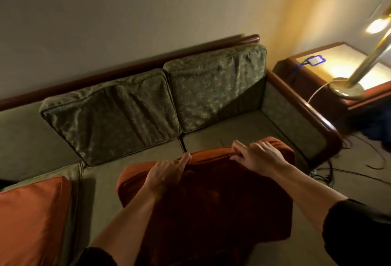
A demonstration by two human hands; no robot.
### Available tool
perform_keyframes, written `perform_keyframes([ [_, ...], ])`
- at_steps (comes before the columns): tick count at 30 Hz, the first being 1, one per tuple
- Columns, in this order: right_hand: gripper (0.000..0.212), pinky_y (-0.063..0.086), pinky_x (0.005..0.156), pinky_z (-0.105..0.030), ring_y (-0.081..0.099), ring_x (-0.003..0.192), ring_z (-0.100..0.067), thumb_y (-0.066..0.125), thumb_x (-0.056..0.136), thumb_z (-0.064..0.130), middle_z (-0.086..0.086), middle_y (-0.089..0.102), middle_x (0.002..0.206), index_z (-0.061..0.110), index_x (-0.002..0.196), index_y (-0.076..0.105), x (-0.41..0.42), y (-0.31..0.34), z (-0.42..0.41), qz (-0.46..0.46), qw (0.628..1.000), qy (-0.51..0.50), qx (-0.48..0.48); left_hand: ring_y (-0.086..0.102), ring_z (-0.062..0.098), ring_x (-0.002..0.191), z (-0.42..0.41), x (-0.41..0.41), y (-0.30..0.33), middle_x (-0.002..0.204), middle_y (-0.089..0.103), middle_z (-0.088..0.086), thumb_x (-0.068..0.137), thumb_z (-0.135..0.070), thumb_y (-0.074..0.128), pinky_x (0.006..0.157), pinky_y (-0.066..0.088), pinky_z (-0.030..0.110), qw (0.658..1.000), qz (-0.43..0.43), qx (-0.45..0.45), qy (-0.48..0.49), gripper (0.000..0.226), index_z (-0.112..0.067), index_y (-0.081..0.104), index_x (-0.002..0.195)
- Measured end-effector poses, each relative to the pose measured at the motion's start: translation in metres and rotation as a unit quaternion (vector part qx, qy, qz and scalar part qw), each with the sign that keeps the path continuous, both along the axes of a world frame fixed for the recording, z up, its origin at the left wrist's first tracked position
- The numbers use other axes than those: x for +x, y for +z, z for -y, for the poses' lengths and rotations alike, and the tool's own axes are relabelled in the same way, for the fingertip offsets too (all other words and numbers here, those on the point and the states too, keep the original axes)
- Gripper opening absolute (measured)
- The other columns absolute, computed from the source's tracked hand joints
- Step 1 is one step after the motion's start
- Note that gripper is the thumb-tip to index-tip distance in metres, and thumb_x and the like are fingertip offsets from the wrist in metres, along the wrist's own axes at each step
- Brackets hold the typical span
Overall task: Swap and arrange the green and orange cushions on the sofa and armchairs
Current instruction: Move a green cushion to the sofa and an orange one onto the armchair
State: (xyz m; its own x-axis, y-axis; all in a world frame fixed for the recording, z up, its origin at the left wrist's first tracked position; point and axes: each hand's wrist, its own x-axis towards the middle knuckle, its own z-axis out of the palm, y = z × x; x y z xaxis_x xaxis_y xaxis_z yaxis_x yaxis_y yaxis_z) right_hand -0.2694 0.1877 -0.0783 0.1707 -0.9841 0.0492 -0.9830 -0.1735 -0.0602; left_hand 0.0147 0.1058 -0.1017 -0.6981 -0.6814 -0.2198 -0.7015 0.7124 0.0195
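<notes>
Your two arms are reaching out low in front of you, and both hands are holding the big orange cushion (207,198). Your left hand (167,172) is gripping its far edge with the fingers pressing into the cloth. Your right hand (258,155) is curling over the same far edge, a bit further to the right. The cushion is sitting on the near right part of the sofa seat (232,126), and its near end is hanging toward you.

Be careful, because you are only holding one edge. I think the soft cushion could flop, fold or slide off the front of the seat if you are lifting it that way.

Two green cushions (215,88) are leaning against the sofa back, far from you, and the left one (114,117) is tilting and sagging. Pushing the orange one in hard could be knocking them over.

Another orange cushion (31,219) is lying near you on the left.

Off to the right, a brass lamp (349,88) is standing on a side table (313,79), and cords (347,170) are trailing on the floor. Swinging the cushion wide could be bumping the lamp, and your feet could be catching the cords.
</notes>
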Motion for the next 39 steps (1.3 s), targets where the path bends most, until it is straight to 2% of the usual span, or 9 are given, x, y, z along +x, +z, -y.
perform_keyframes([
  [6,0.038,0.042,0.058,-0.032,0.068,0.066,-0.026,0.041,0.089,0.064,-0.003,0.067,0.068,0.028,0.101,0.044,-0.066,0.088,-0.081,-0.026,0.995,-0.082,-0.056,0.066,0.036,0.089,-0.034,-0.081,0.081,0.113,0.068,0.006,0.078,-0.070,0.002,0.072,0.050,0.045,0.987,-0.088,-0.060,-0.120,0.066,-0.028,0.015,0.127],
  [9,0.041,0.047,0.055,-0.034,0.067,0.062,-0.029,0.037,0.086,0.066,-0.004,0.066,0.065,0.027,0.098,0.046,-0.109,0.123,-0.129,-0.037,0.987,-0.126,-0.093,0.065,0.037,0.095,-0.057,-0.136,0.120,0.119,0.066,0.005,0.076,-0.071,0.005,0.069,0.047,0.043,0.975,-0.127,-0.086,-0.160,0.076,-0.026,0.023,0.134],
  [14,0.045,0.047,0.055,-0.037,0.065,0.058,-0.031,0.029,0.089,0.069,-0.005,0.064,0.061,0.027,0.096,0.044,-0.192,0.166,-0.207,-0.070,0.970,-0.183,-0.142,0.065,0.038,0.086,-0.100,-0.242,0.167,0.099,0.070,0.006,0.089,-0.063,0.035,0.057,0.035,0.038,0.951,-0.176,-0.118,-0.226,0.059,-0.021,0.036,0.130],
  [19,0.053,0.038,0.053,-0.034,0.062,0.057,-0.031,0.019,0.089,0.072,-0.007,0.063,0.065,0.027,0.101,0.043,-0.296,0.190,-0.306,-0.089,0.949,-0.264,-0.150,0.065,0.039,0.063,-0.166,-0.374,0.191,0.074,0.069,0.012,0.086,-0.065,0.025,0.047,0.042,0.039,0.904,-0.227,-0.149,-0.329,0.054,-0.021,0.030,0.116],
  [25,0.033,0.049,0.050,-0.037,0.063,0.054,-0.036,0.051,0.091,0.053,-0.017,0.061,0.061,0.028,0.109,0.039,-0.432,0.201,-0.442,-0.148,0.918,-0.349,-0.119,0.067,0.039,0.074,-0.275,-0.541,0.211,0.085,0.070,0.014,0.090,-0.064,0.027,0.064,0.051,0.044,0.871,-0.266,-0.136,-0.390,0.059,-0.020,0.034,0.129],
  [27,0.037,0.042,0.059,-0.034,0.065,0.069,-0.036,0.043,0.092,0.058,-0.016,0.065,0.074,0.029,0.114,0.043,-0.471,0.213,-0.483,-0.123,0.909,-0.391,-0.082,0.067,0.039,0.081,-0.307,-0.592,0.217,0.092,0.071,0.013,0.093,-0.059,0.036,0.069,0.050,0.044,0.867,-0.267,-0.123,-0.403,0.053,-0.021,0.038,0.129],
  [31,0.050,0.047,0.069,-0.038,0.064,0.084,-0.032,0.028,0.087,0.073,-0.010,0.067,0.089,0.036,0.117,0.043,-0.534,0.234,-0.550,-0.124,0.880,-0.455,-0.057,0.068,0.037,0.078,-0.358,-0.685,0.229,0.087,0.070,0.014,0.094,-0.059,0.032,0.070,0.051,0.044,0.843,-0.268,-0.115,-0.452,0.046,-0.026,0.030,0.126],
  [35,0.046,0.050,0.075,-0.037,0.065,0.085,-0.029,0.029,0.084,0.075,-0.005,0.068,0.093,0.037,0.105,0.045,-0.592,0.251,-0.608,-0.102,0.859,-0.497,-0.067,0.067,0.035,0.080,-0.404,-0.778,0.254,0.087,0.068,0.014,0.094,-0.057,0.035,0.074,0.053,0.045,0.830,-0.250,-0.087,-0.491,0.055,-0.022,0.032,0.135],
  [39,0.060,0.047,0.077,-0.039,0.065,0.079,-0.030,0.020,0.080,0.075,-0.006,0.068,0.083,0.029,0.107,0.048,-0.651,0.267,-0.651,-0.128,0.837,-0.523,-0.098,0.066,0.037,0.081,-0.440,-0.865,0.273,0.091,0.068,0.016,0.095,-0.057,0.035,0.072,0.050,0.044,0.792,-0.266,-0.103,-0.540,0.056,-0.017,0.035,0.134],
])
